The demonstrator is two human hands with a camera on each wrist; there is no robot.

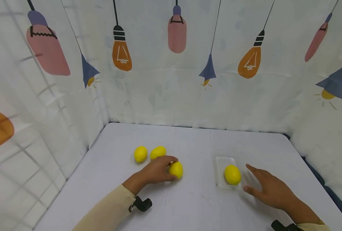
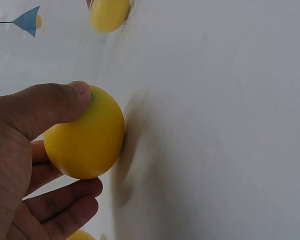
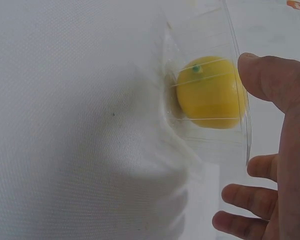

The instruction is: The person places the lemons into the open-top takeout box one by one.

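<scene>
Lemons first, at the far left: two loose lemons (image 1: 140, 154) side by side on the white tablecloth (image 1: 188, 138), just behind the left hand (image 1: 156, 170) and not touched by it. Next, the left hand itself, curled round a third lemon (image 1: 176, 169), with the thumb (image 2: 65, 100) pressed on its top and the other fingers (image 2: 65, 195) bent under its far side. Seems to rest on the cloth yet, judging by the shadow close beside it in the left wrist view.

Further right, well apart from this lemon, a clear plastic tray (image 1: 221, 160) with a fourth lemon (image 1: 232, 174) lying in its near half. Just beside the tray on its right, the right hand (image 1: 270, 189), flat and low over the cloth, fingers (image 3: 240, 192) straight and spread, holding nothing. Thumb (image 3: 275, 75) very near the tray wall (image 3: 235, 50); cannot tell whether in contact or only close.

For good handling, in my judgement: keep the grip on the third lemon round its widest part, because the smooth skin slips easily from fingertips alone. Lift straight up before going sideways, not to roll the two loose lemons. Steady the light tray with the open right hand against its wall, and aim for the free far half, clear of the fourth lemon.
</scene>
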